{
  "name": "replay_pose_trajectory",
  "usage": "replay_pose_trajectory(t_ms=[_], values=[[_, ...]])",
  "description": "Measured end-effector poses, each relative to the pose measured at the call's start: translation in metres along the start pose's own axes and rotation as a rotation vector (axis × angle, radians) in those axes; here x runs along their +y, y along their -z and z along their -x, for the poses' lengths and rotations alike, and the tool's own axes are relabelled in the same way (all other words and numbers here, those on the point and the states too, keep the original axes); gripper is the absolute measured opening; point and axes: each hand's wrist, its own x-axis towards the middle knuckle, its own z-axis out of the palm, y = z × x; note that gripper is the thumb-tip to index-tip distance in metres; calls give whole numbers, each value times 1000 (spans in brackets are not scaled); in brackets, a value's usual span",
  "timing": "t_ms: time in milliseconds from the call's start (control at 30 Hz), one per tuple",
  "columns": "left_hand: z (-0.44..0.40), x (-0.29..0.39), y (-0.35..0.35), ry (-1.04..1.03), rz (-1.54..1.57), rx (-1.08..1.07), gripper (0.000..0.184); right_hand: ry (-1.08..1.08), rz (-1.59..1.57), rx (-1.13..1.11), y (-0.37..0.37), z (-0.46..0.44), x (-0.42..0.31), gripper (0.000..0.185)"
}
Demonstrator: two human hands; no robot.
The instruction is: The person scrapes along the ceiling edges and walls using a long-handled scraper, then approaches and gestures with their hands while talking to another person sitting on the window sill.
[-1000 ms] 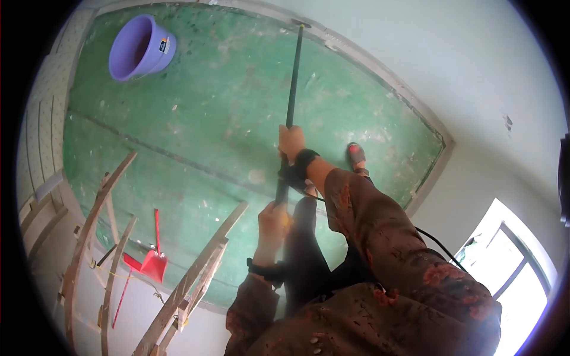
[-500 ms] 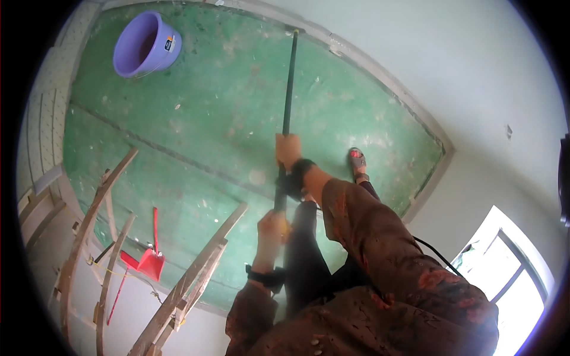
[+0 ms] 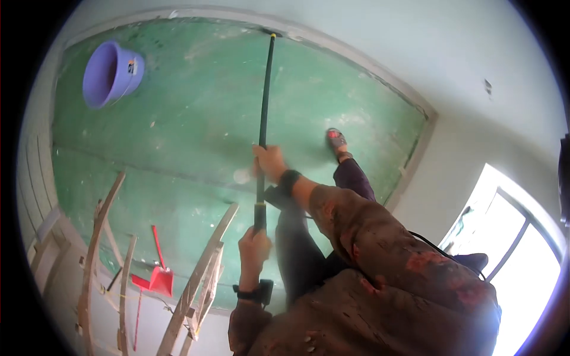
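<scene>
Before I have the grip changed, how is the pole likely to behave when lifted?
Probably stiff: the pole looks nearly straight from the left hand to its far end. It may feel tip-heavy, since much of its length lies beyond the right hand. Being slim, it might twist in a loose grip.

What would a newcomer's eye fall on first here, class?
Probably the long dark pole in mid-picture, gripped by the left hand with the right hand further along it, over the green floor. Then perhaps the purple bucket at upper left, and the red dustpan among wooden rails at lower left.
</scene>
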Motion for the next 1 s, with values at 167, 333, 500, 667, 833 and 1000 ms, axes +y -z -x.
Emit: replay_pose_trajectory(t_ms=[167, 333, 500, 667, 833, 1000], values=[[37, 30, 4, -9, -254, -139, 20, 16, -305, 201, 53, -3, -1, 28], [10, 102, -67, -136, -682, -318, 28, 124, -466, 319, 177, -22, -19, 33], [-41, 127, -172, -320, -617, -349, 24, 131, -500, 599, 279, -53, -71, 42], [-78, 155, -235, -693, -858, -274, 28, 365, -48, 506, 365, -118, -78, 43], [-55, 237, -231, -626, -947, -503, 28, 43, -492, 539, 296, -69, -162, 31], [-35, 247, -248, -195, -767, -373, 24, -70, -596, 582, 301, -67, -182, 25]])
